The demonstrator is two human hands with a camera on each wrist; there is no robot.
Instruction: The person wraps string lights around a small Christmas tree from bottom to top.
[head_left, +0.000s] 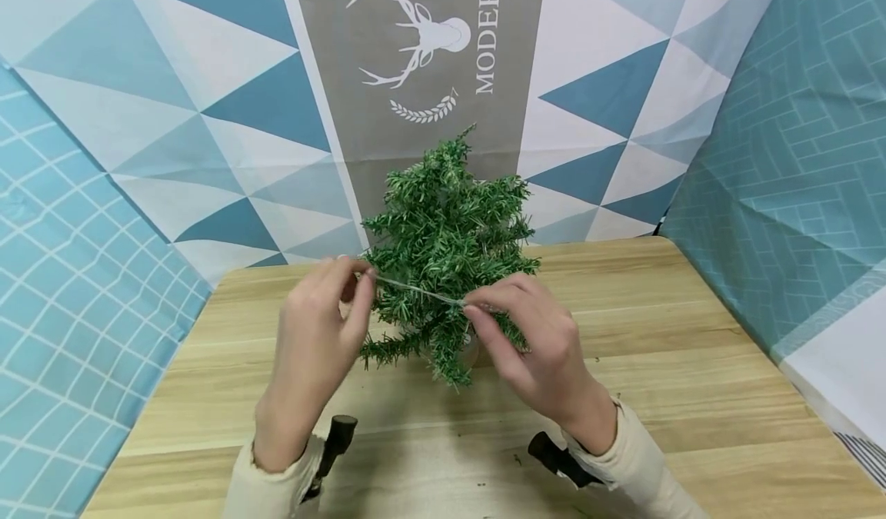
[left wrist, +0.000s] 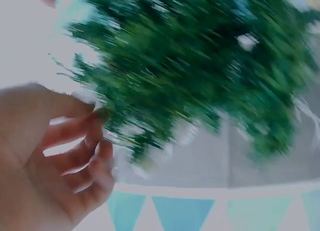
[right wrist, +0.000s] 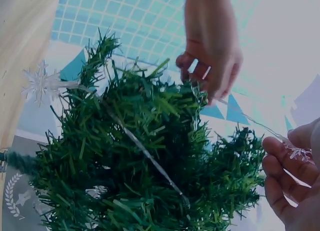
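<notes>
A small green artificial Christmas tree (head_left: 450, 219) stands on the table. In front of it, a thin clear string of snowflake lights (head_left: 415, 288) stretches between both hands. My left hand (head_left: 311, 334) pinches one end of this stretch at the tree's left side. Lower down on the right, my right hand (head_left: 543, 342) pinches the other end between thumb and fingers. In the right wrist view, a clear snowflake (right wrist: 300, 154) is at the right fingertips. Another snowflake (right wrist: 42, 84) sticks out past the branches, and its string crosses the foliage. The left wrist view is blurred.
The wooden table (head_left: 664, 334) carries small dark bits near its front and right. Behind the tree hangs a patterned cloth (head_left: 256, 119) with a deer head. Tiled blue sheets (head_left: 62, 288) close off the sides. Black wrist mounts (head_left: 338, 438) sit at both sleeves.
</notes>
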